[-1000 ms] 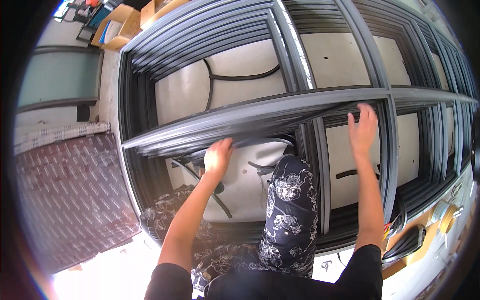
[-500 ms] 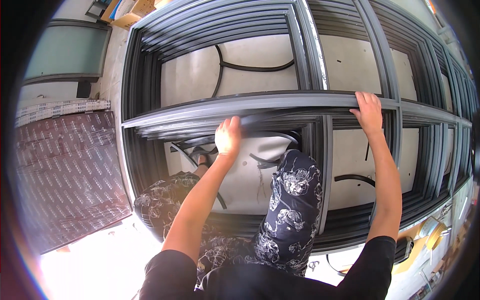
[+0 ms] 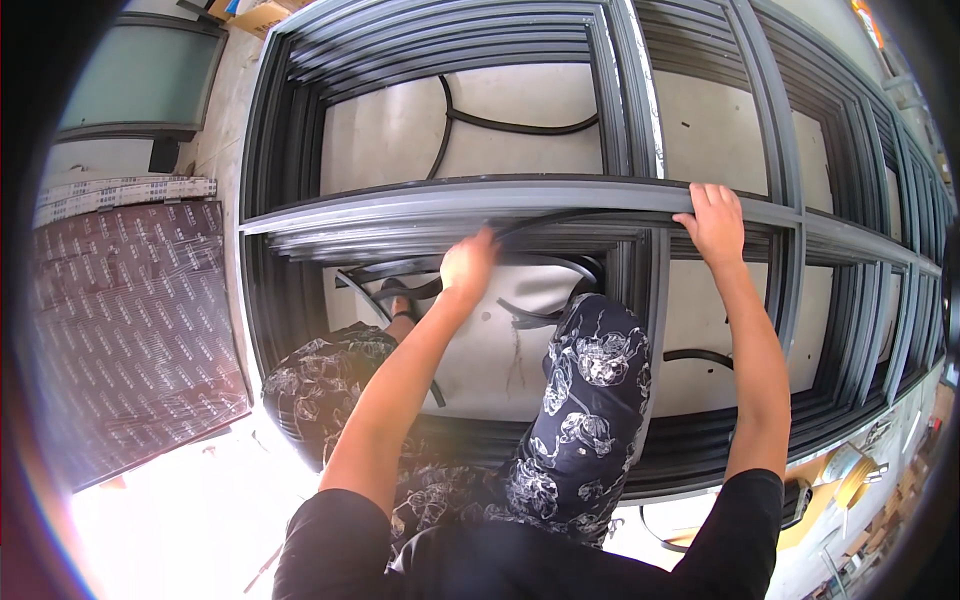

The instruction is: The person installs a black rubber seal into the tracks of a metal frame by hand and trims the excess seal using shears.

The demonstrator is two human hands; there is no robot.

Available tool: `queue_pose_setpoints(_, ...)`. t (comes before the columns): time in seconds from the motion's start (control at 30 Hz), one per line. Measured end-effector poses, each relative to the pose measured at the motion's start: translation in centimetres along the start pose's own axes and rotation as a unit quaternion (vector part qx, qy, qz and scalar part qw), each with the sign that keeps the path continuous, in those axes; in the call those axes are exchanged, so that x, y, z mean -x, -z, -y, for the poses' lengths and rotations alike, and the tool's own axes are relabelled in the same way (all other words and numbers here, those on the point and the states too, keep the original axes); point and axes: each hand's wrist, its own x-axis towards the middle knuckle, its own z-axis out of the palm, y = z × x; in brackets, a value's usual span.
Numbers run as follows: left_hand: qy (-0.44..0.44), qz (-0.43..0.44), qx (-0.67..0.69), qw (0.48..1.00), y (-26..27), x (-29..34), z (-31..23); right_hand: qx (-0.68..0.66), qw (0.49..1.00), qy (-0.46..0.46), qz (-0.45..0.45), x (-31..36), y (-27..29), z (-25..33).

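Note:
A long black rubber strip (image 3: 560,216) runs along the grey metal frame's middle bar (image 3: 400,200), bowing slightly away from it. My left hand (image 3: 470,268) is closed on the strip's left part just below the bar, its fingertips smeared by motion. Farther right, my right hand (image 3: 713,225) wraps the same bar, fingers over its far edge and thumb on the near side, where the strip meets it. Under my left forearm, more loose black strips (image 3: 400,268) lie inside the frame opening.
Several similar frames lie stacked beneath, their openings showing a pale floor (image 3: 380,140) with black strip pieces on it. My legs (image 3: 590,400) stand in the near opening. A brown printed panel (image 3: 130,330) lies at left, a cardboard box (image 3: 262,16) at far left.
My right hand has slid left along the bar. My left hand has shifted a little to the right with the strip. The hands are closer together.

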Motion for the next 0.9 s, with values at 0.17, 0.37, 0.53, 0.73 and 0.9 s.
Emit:
queue_pose_setpoints(0.17,0.011,0.017,-0.004,1.0,0.7,-0.7,-0.2,0.013,0.999,-0.012,0.031,-0.8,1.8,1.4)
queue_pose_setpoints(0.37,0.014,0.036,0.009,0.999,1.2,-1.5,-0.3,-0.08,0.99,0.108,-0.034,-3.9,-0.1,10.5)
queue_pose_setpoints(0.53,0.018,0.035,0.029,0.999,1.8,-1.8,-1.0,-0.07,0.995,0.078,-0.005,-5.0,-0.8,13.1)
queue_pose_setpoints(0.73,0.038,0.057,0.048,0.996,2.6,-2.4,-1.2,-0.021,0.987,0.105,0.117,-7.3,1.1,16.7)
queue_pose_setpoints(0.9,0.058,0.077,0.037,0.995,2.4,-3.5,-0.7,0.014,0.97,0.216,0.112,-10.7,-3.0,23.0)
